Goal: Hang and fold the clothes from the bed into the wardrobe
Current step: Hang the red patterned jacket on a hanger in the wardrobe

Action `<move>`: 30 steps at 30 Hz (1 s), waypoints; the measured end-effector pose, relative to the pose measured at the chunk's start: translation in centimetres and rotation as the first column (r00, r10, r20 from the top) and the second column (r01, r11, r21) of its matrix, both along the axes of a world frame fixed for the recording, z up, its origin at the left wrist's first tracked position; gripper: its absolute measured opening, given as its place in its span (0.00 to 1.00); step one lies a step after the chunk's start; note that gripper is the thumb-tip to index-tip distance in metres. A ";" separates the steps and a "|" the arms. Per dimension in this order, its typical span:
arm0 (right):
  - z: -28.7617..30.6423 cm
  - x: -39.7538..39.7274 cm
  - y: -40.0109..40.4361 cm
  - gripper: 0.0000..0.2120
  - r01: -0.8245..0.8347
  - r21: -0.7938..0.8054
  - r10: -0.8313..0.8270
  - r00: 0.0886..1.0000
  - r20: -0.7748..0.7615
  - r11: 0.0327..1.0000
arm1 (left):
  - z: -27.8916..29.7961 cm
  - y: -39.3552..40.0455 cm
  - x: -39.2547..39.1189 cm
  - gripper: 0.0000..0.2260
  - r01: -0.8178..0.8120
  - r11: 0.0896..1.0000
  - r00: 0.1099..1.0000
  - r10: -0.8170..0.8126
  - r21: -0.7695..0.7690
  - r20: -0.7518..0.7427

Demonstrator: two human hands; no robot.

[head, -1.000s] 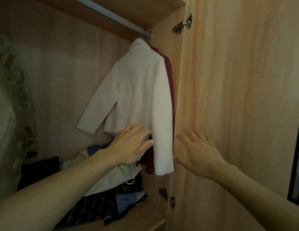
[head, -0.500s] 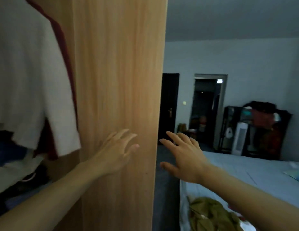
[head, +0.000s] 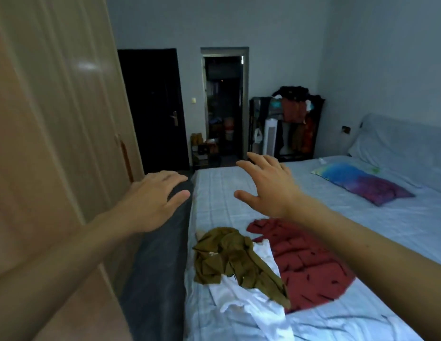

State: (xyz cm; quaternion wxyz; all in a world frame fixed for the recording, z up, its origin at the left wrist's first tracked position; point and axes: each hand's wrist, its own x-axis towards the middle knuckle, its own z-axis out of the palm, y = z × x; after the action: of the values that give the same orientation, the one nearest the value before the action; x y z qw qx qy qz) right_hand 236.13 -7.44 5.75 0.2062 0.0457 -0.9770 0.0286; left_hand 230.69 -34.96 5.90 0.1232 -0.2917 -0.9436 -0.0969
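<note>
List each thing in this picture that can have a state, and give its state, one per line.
Left hand: open, empty.
Right hand: open, empty, over the bed.
Olive garment: crumpled on the bed.
White garment: unfolded, partly under the olive one.
Red garment: spread flat.
Black door: shut.
Doorway: open.
Pillow: lying flat.

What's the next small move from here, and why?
Probably lower the right hand onto the olive garment and grasp it. Both hands are open and empty, the left hand out over the dark gap beside the bed. The olive piece lies crumpled on top of the white garment, beside the red garment, so it looks the easiest to lift first.
</note>
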 end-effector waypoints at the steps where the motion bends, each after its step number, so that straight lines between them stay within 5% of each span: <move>1: -0.5 0.1 2.2 0.36 0.022 -0.008 -0.022 1.000 0.011 1.000 | -0.7 2.5 -0.4 0.35 0.021 1.000 1.000 -0.021 -0.014 0.013; 8: -4.7 2.5 14.3 0.34 0.185 -0.037 -0.180 0.979 0.095 0.982 | -4.5 17.0 -2.8 0.25 0.193 0.974 0.981 -0.187 -0.115 0.060; 20: -8.0 6.2 30.1 0.32 0.517 -0.058 -0.504 0.850 0.153 0.854 | -8.4 38.3 -7.1 0.22 0.523 0.852 0.847 -0.522 0.020 0.103; 30: -9.3 -0.8 38.2 0.31 0.657 -0.040 -0.641 0.745 0.186 0.753 | -10.7 48.4 -18.9 0.21 0.561 0.817 0.808 -0.575 0.132 0.123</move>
State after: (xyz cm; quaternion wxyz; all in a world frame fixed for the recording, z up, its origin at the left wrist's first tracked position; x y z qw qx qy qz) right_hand 235.31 30.73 -3.51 0.1261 -0.3102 -0.9422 0.0088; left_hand 211.76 13.47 -4.77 0.0265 -0.5462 -0.8144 -0.1942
